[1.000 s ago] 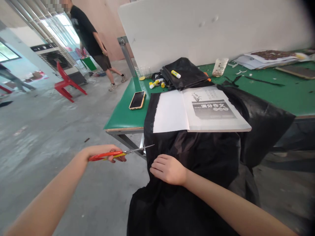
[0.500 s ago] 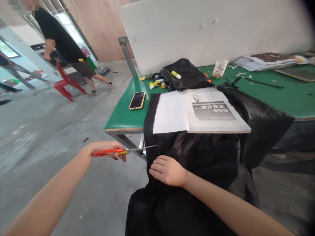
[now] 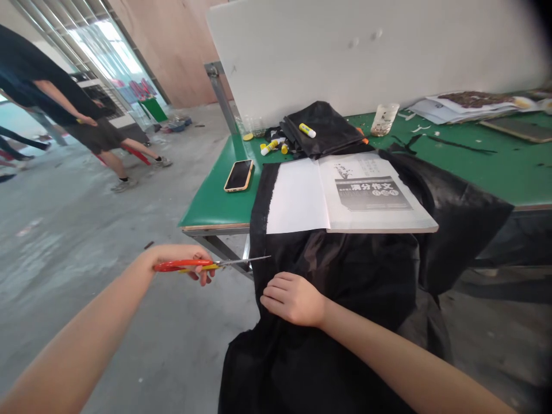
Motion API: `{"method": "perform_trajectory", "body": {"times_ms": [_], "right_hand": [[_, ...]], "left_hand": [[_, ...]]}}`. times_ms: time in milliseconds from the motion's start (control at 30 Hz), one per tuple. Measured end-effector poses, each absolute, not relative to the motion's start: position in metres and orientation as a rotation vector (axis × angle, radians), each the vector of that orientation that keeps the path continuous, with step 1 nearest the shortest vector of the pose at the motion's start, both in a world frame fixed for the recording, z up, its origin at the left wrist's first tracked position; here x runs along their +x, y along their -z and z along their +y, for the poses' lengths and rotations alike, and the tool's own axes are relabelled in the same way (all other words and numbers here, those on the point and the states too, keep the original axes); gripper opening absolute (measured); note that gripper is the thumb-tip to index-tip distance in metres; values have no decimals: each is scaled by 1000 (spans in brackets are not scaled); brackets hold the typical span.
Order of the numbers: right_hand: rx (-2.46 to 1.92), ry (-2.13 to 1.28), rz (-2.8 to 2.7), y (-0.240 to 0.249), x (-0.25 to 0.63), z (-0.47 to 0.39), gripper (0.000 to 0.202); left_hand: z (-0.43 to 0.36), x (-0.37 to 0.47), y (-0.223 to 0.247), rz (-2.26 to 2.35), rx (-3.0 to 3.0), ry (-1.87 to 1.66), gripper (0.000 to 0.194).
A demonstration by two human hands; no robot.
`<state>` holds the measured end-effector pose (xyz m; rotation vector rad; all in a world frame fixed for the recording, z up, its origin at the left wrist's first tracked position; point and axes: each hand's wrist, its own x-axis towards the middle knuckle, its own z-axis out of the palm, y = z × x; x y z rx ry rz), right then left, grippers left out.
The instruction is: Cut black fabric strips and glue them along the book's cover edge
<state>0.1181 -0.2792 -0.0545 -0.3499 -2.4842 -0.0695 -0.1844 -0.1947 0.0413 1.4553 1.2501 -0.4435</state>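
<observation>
Fingers of my left hand (image 3: pixel 202 265) are wrapped round the red and yellow handles of a pair of scissors (image 3: pixel 215 264). Their thin metal blades point right, and the tip lies at the left edge of a shiny black cloth (image 3: pixel 362 276) hanging off the table front. My right hand (image 3: pixel 293 299), fingers curled, grips that cloth just below the blades. Above the hands, an open book (image 3: pixel 371 190) with Chinese print rests on the cloth at the table edge. Its blank white page (image 3: pixel 297 198) has a ragged left side.
The green table (image 3: pixel 207 201) bears a phone (image 3: pixel 238 175), glue sticks (image 3: pixel 307 130), a folded black bundle (image 3: pixel 323 126), a clear plastic cup (image 3: pixel 384 119), papers (image 3: pixel 452 112) and black scraps (image 3: pixel 461 145). A white board (image 3: pixel 302 57) stands behind. A person (image 3: pixel 64 98) walks at the far left.
My left hand and the scissors have shifted slightly left. My right hand keeps its hold on the cloth. The person in the background has moved left and nearer.
</observation>
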Motion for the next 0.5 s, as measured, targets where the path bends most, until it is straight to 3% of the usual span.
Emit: {"method": "perform_trajectory", "body": {"times_ms": [500], "right_hand": [[-349,74,-2471,54,118,-280,22]], "left_hand": [[-197,-205,-52,1313,1342,388,42]]}}
